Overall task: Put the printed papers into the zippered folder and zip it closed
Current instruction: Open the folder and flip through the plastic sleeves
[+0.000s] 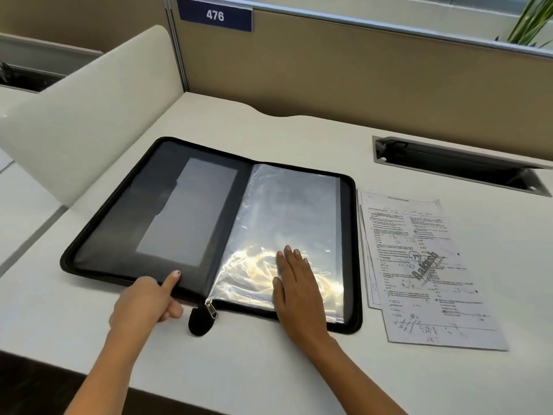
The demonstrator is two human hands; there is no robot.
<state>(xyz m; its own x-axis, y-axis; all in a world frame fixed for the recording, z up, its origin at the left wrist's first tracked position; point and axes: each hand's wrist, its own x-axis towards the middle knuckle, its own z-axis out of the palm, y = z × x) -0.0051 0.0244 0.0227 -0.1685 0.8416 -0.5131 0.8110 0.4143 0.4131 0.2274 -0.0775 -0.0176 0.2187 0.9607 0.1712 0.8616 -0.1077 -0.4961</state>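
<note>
A black zippered folder point(125, 229) lies wide open on the white desk. Its left half shows a dark inner cover with a clear window pocket; its right half holds clear plastic sleeves point(287, 211). The zip pull point(211, 308) and a black tab hang at the near end of the spine. My left hand point(146, 301) rests on the near edge of the left half, thumb on the cover and fingers curled around the rim. My right hand point(294, 289) lies flat, fingers together, on the sleeves. The printed papers point(419, 265) lie in a loose stack right of the folder, touching neither hand.
A recessed cable tray point(457, 166) with its lid raised sits in the desk at the back right. A beige partition with a "476" sign point(215, 15) stands behind. A white curved divider point(89, 115) rises on the left. A plant shows at top right.
</note>
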